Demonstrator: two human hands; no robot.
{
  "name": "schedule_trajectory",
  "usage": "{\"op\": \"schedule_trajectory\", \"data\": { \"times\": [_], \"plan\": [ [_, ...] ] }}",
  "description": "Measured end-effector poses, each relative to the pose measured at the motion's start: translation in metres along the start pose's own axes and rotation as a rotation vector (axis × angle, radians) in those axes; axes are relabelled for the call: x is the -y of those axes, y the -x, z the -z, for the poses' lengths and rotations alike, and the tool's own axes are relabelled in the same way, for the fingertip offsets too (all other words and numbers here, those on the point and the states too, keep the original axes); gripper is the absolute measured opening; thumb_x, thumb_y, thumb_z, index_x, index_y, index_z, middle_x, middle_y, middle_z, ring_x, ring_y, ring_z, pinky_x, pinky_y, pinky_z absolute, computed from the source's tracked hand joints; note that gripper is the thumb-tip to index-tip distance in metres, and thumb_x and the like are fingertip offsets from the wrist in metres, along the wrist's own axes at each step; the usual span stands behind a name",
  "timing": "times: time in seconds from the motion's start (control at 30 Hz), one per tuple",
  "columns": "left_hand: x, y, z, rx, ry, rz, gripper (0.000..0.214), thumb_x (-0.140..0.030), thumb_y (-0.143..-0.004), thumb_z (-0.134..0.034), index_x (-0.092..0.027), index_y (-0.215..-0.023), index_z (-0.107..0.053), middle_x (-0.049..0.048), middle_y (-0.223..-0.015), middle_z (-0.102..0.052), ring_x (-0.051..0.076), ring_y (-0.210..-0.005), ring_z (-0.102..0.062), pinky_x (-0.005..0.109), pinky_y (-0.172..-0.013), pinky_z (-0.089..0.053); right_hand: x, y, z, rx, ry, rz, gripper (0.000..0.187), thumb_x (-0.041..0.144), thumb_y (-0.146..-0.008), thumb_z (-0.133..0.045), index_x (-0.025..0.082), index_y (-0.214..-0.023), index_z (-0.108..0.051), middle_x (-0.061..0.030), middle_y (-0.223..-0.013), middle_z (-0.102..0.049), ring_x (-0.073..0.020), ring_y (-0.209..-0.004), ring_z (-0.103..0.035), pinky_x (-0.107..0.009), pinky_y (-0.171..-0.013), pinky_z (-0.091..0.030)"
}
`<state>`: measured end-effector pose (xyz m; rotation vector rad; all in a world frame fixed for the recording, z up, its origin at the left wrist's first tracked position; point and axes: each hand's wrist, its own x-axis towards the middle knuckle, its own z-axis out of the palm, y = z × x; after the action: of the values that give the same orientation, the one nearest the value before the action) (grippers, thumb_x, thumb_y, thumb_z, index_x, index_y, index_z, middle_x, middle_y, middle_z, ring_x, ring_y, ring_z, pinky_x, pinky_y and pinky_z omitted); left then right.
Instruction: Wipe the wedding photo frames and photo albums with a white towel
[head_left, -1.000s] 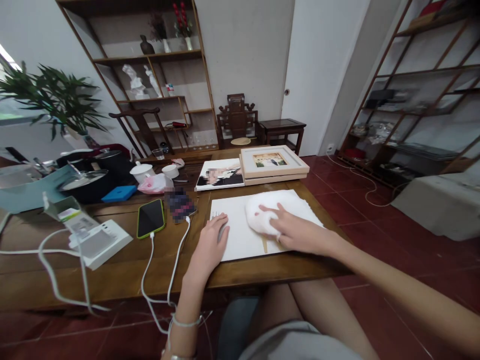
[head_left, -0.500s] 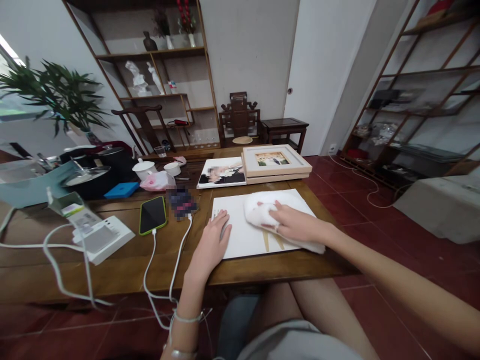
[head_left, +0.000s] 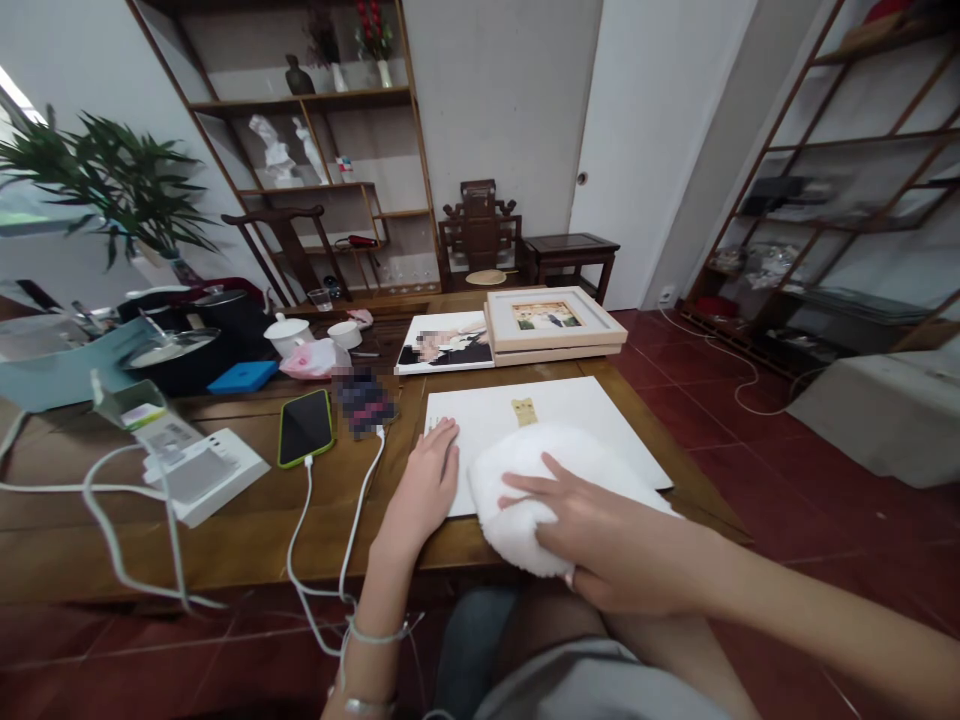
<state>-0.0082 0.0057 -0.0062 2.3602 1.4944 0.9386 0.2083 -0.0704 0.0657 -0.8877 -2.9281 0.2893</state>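
Note:
A white panel (head_left: 577,420) lies flat on the wooden table (head_left: 247,535) in front of me, with a small tan mark near its far edge. My left hand (head_left: 424,485) rests flat on the panel's left edge, fingers stretched out. My right hand (head_left: 592,535) presses a white cloth (head_left: 517,480) against the panel's near edge, fingers spread over it. The cloth bulges past the table's front edge.
Beyond the panel sit a stacked wooden picture frame (head_left: 551,325) and a photo print (head_left: 446,345). To the left lie a green-cased phone (head_left: 305,427) on a white cable, a white box (head_left: 202,475), a blue pad, cups and dark pots. Shelves, chairs and a plant stand behind.
My right hand has dragged the cloth from the middle of the panel toward me to its near edge, uncovering the far part. My left hand has stayed put.

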Motion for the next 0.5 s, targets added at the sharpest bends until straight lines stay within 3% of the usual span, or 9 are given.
{"op": "schedule_trajectory", "data": {
  "times": [0.1, 0.2, 0.3, 0.4, 0.5],
  "plan": [
    [0.0, 0.0, 0.001, 0.007, -0.005, 0.004, 0.035, -0.02, -0.088, -0.035, -0.011, -0.115, -0.055, 0.0143, -0.127, -0.053, 0.021, -0.123, -0.044, 0.042, -0.106, -0.031, -0.002, -0.001, 0.002, 0.009, 0.006, -0.02, 0.024, 0.007, -0.069, -0.048, 0.013, -0.086, -0.063, -0.0181, -0.12, -0.057, -0.0261, -0.131, -0.033, -0.048, -0.108, -0.021],
    [-0.002, 0.0, 0.002, 0.02, 0.001, 0.021, 0.037, -0.021, -0.088, -0.035, -0.008, -0.116, -0.055, 0.0154, -0.128, -0.052, 0.021, -0.123, -0.043, 0.041, -0.107, -0.03, -0.026, -0.019, 0.004, -0.039, 0.056, -0.096, 0.024, 0.006, -0.072, -0.045, 0.012, -0.09, -0.06, -0.0184, -0.12, -0.056, -0.0272, -0.121, -0.045, -0.047, -0.104, -0.027],
    [-0.002, -0.001, 0.003, 0.025, 0.01, 0.039, 0.037, -0.022, -0.088, -0.036, -0.008, -0.116, -0.055, 0.016, -0.128, -0.051, 0.022, -0.123, -0.043, 0.042, -0.107, -0.029, -0.055, -0.047, 0.007, -0.079, 0.091, -0.211, 0.019, 0.012, -0.081, -0.04, 0.012, -0.087, -0.058, -0.016, -0.1, -0.064, -0.0271, -0.098, -0.058, -0.046, -0.094, -0.036],
    [-0.002, -0.001, 0.002, 0.016, 0.019, 0.032, 0.036, -0.021, -0.087, -0.036, -0.011, -0.115, -0.056, 0.0146, -0.128, -0.052, 0.022, -0.122, -0.044, 0.043, -0.106, -0.03, -0.075, -0.072, 0.009, -0.104, 0.117, -0.276, 0.023, 0.018, -0.086, -0.037, 0.011, -0.09, -0.058, -0.0169, -0.096, -0.064, -0.0281, -0.093, -0.058, -0.044, -0.087, -0.038],
    [-0.001, -0.001, 0.001, -0.001, 0.023, 0.025, 0.036, -0.022, -0.088, -0.035, -0.012, -0.115, -0.056, 0.0137, -0.127, -0.053, 0.022, -0.122, -0.045, 0.044, -0.106, -0.031, -0.075, -0.083, 0.008, -0.123, 0.129, -0.252, 0.021, 0.015, -0.083, -0.038, 0.011, -0.09, -0.058, -0.0173, -0.099, -0.062, -0.028, -0.094, -0.058, -0.046, -0.088, -0.037]
  ]
}}
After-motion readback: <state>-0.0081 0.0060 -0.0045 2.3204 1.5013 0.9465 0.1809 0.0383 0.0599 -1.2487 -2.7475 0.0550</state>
